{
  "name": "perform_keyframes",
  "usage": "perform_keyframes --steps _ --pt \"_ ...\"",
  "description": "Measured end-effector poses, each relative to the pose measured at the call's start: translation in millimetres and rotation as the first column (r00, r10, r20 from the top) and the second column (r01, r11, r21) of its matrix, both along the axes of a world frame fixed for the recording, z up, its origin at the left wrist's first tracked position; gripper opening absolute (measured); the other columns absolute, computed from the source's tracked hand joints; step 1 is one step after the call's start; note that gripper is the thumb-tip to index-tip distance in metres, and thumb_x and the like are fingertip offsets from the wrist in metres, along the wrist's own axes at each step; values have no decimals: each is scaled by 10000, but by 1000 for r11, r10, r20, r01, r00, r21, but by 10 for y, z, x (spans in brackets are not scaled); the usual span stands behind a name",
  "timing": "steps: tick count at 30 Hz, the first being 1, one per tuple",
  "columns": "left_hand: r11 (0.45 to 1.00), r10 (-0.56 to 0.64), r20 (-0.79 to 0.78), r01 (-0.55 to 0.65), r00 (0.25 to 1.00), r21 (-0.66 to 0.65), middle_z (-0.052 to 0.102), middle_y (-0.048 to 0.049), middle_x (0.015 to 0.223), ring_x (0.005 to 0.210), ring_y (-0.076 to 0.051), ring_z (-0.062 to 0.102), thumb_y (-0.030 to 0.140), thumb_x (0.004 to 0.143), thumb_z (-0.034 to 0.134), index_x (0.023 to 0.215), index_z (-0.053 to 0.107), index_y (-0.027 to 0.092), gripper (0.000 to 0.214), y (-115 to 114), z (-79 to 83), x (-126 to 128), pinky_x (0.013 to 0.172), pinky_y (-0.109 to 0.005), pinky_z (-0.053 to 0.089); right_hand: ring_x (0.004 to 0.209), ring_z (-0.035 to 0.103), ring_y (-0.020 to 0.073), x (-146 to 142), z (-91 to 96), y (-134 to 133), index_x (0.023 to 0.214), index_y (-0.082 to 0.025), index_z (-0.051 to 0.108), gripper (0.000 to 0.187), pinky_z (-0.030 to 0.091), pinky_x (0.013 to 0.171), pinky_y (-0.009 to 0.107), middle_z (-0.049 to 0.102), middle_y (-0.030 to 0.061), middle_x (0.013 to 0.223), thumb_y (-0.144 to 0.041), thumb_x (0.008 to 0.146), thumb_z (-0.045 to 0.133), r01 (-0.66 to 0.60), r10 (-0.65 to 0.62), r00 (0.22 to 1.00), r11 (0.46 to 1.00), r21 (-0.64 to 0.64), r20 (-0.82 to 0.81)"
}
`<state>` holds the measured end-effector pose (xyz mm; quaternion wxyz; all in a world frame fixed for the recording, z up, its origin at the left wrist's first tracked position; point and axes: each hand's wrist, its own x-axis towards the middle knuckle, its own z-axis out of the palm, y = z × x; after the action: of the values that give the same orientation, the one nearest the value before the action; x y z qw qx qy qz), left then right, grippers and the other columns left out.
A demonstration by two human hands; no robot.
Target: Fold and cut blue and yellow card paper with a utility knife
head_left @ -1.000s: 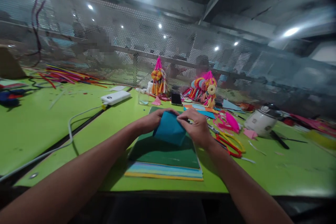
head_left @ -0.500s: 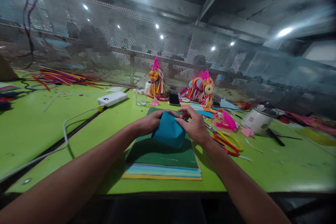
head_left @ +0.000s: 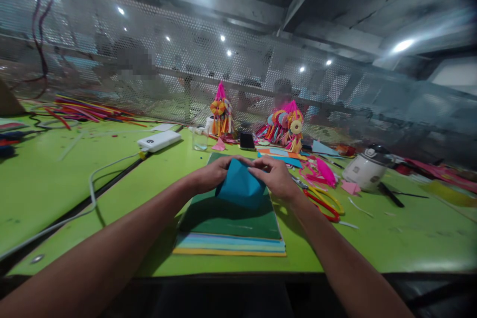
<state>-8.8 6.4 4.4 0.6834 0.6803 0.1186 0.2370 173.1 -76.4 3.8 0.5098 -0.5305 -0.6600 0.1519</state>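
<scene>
A blue sheet of paper (head_left: 241, 185), bent or folded, is held up between my two hands. My left hand (head_left: 215, 175) grips its left and upper edge, with some fingers hidden behind the paper. On the other side, my right hand (head_left: 274, 175) pinches the upper right edge between thumb and fingers. Both hands are closed on the paper and nearly meet at its top. Beneath it lies a dark green sheet (head_left: 227, 223) on top of a stack of coloured paper (head_left: 231, 248), whose light blue and yellow edges show at the front.
Right of the stack lie scissors with red and yellow handles (head_left: 324, 203), pink scraps and a white kettle-like pot (head_left: 367, 169). Behind stand a glass (head_left: 200, 139), a phone (head_left: 246, 141) and tasselled ornaments (head_left: 221, 112). A white power bank (head_left: 159, 141) with a cable lies left.
My right hand's fingers have lowered and closed in toward the paper's top edge. The left hand and the blue paper have barely moved.
</scene>
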Motion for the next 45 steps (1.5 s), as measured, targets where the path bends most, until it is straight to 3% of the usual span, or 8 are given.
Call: perform_keyframes --steps 5,13,26,32,35,39,42,45 --pt "1000 5 -3 -5 1000 -7 711 -94 906 744 -210 662 270 677 792 1112 660 154 469 -8 2 3 695 -311 546 689 564 164 9 3 -7 768 -161 722 210 426 620 286 657 27 717 -365 718 713 -15 12 998 999 -46 -68" --pt "999 8 -1 -8 1000 -51 707 -89 876 766 -216 666 237 668 787 1055 682 151 410 -48 40 3 696 -307 542 605 510 124 -22 -23 -6 714 -157 707 274 388 596 271 635 -9 645 -378 588 807 -125 36 908 974 -188 -417" --pt "996 10 -11 -11 1000 -92 711 -76 878 691 -187 652 203 643 797 1132 650 168 512 -20 -46 31 639 -289 540 576 486 113 -17 -34 9 650 -143 692 252 368 588 272 609 -11 608 -352 574 811 -116 25 919 971 -210 -393" --pt "975 -45 5 45 999 -216 710 -104 961 779 -231 677 170 670 754 1235 582 162 591 25 -35 10 711 -338 544 567 474 110 11 -45 24 629 -146 677 270 360 564 259 600 -12 590 -378 584 808 -102 25 918 979 -176 -395" --pt "961 38 32 -28 999 -277 704 -96 999 785 -207 670 151 692 713 1250 563 164 578 75 -27 16 706 -308 533 566 473 113 56 -58 62 620 -144 674 298 360 562 259 597 -9 582 -404 568 809 -43 -27 915 986 -164 -402" --pt "932 92 46 -70 995 -355 707 -98 969 821 -216 662 383 766 681 1144 619 135 456 107 -32 39 723 -310 528 543 459 109 123 -101 127 611 -153 652 318 352 545 257 574 -19 562 -434 556 790 46 -97 916 989 -141 -388" --pt "960 120 -73 -135 990 -246 707 -109 1012 925 -258 657 506 714 731 1117 629 133 559 105 -82 62 796 -350 522 542 467 114 151 -133 157 620 -158 642 304 365 541 259 576 -16 564 -440 587 751 70 -112 946 987 -144 -306" --pt "968 237 -220 -249 946 -26 705 -98 1043 965 -269 648 419 559 858 1126 617 141 676 110 -164 95 817 -359 516 553 484 118 170 -154 173 629 -154 644 274 378 540 255 592 -9 581 -417 615 721 57 -94 965 986 -156 -243"
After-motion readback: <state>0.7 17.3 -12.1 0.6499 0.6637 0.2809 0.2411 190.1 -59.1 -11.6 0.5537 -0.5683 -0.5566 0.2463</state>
